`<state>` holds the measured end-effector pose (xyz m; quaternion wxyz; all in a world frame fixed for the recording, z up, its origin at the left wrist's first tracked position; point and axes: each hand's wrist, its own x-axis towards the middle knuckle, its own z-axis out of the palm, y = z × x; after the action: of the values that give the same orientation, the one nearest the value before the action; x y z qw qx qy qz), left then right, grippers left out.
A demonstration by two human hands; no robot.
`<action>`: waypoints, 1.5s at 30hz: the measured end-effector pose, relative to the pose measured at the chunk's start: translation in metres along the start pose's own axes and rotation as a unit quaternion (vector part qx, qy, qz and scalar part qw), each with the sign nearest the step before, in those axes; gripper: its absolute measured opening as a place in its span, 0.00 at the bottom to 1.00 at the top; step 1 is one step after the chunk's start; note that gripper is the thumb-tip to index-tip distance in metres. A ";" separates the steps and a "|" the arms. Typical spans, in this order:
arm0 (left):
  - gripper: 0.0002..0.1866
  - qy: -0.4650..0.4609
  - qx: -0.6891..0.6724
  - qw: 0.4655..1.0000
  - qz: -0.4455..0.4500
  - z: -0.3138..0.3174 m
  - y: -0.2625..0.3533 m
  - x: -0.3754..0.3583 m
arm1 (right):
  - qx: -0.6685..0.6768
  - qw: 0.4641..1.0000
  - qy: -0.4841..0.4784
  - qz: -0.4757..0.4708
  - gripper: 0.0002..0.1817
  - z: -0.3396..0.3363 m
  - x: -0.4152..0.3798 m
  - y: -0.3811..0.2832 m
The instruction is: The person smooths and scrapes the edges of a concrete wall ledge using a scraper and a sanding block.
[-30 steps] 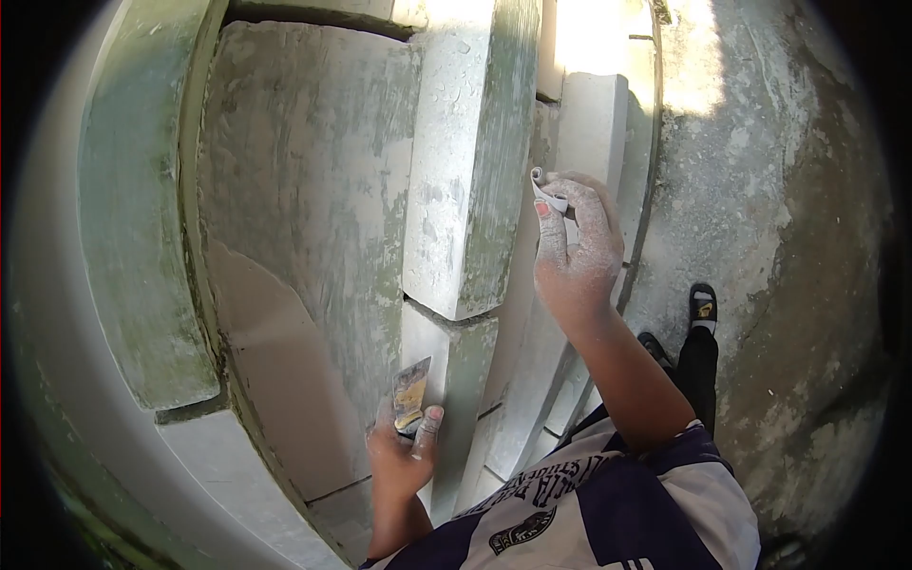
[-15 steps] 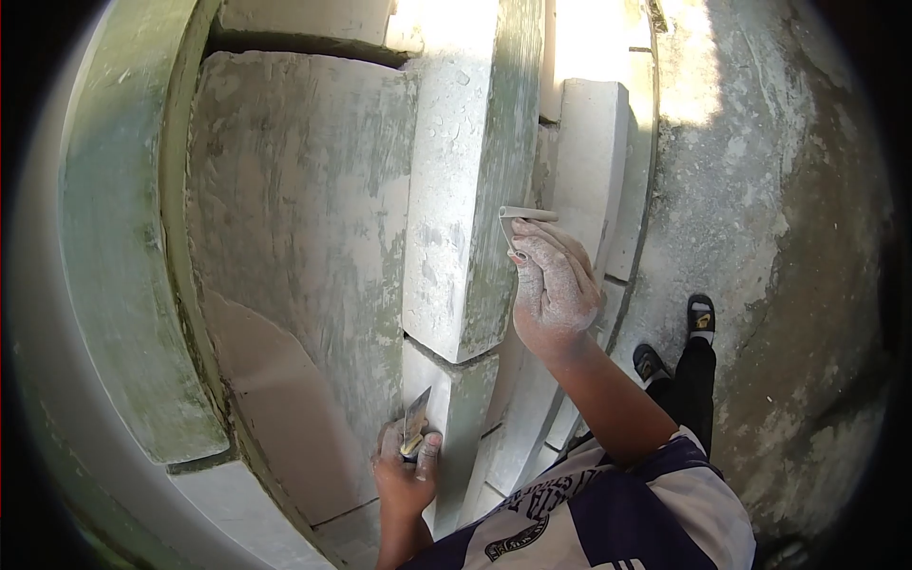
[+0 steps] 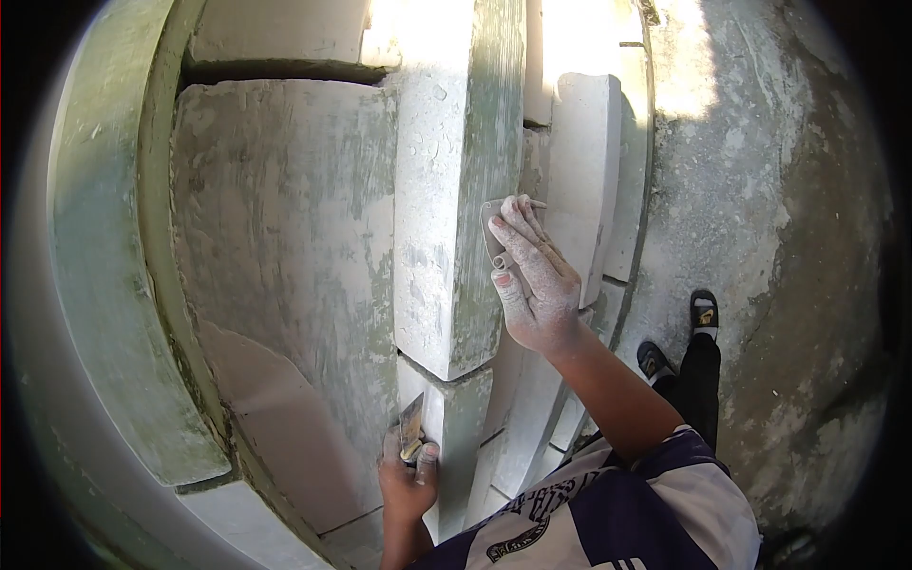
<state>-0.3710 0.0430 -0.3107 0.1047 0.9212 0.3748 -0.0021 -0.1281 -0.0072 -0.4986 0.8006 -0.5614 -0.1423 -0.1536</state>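
Observation:
My left hand, powdery with white dust, is closed on the handle of a small putty knife whose metal blade points up. My right hand, coated in white powder, holds a thin, pale sheet with curled edges between fingers and thumb. The sheet lies against the greenish side face of a long white block. Part of the sheet is hidden behind the fingers.
A large grey-white smeared panel lies left of the block, with a curved greenish ledge beyond it. Shorter white blocks stand at the right. Sandalled feet rest on the stained concrete floor.
My right hand has shifted slightly left and turned, bringing the sheet against the block's side face. The view has moved a little; my left hand keeps its hold on the putty knife.

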 end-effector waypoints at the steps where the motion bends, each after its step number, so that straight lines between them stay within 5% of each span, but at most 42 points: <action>1: 0.16 0.002 -0.001 1.000 0.005 0.000 -0.003 0.001 | 0.010 1.000 0.007 0.005 0.25 0.004 0.001 -0.001; 17: 0.18 0.009 0.000 1.000 0.003 0.003 -0.001 -0.001 | -0.036 0.997 0.064 0.004 0.24 0.010 0.112 0.048; 21: 0.19 -0.007 0.003 1.000 -0.016 0.001 0.002 0.000 | -0.020 0.997 0.066 -0.044 0.21 0.008 0.086 0.035; 27: 0.20 -0.069 0.056 0.995 -0.038 -0.009 0.014 0.007 | 0.033 0.998 -0.052 0.003 0.20 0.005 -0.073 -0.033; 33: 0.21 -0.044 0.071 0.996 -0.016 -0.007 0.012 0.005 | 0.004 1.000 0.007 -0.022 0.16 0.012 -0.017 -0.011; 38: 0.18 0.004 0.001 0.999 0.036 -0.004 0.003 0.009 | 0.017 0.999 0.041 0.010 0.23 0.011 0.082 0.019; 45: 0.11 0.041 0.052 0.993 0.100 0.001 0.051 0.032 | 0.007 0.999 0.002 0.044 0.27 0.001 -0.007 -0.012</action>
<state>-0.3124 0.0292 -0.3046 0.0409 0.9575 0.2841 0.0272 -0.1394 -0.0093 -0.4911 0.8109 -0.5609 -0.1174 -0.1183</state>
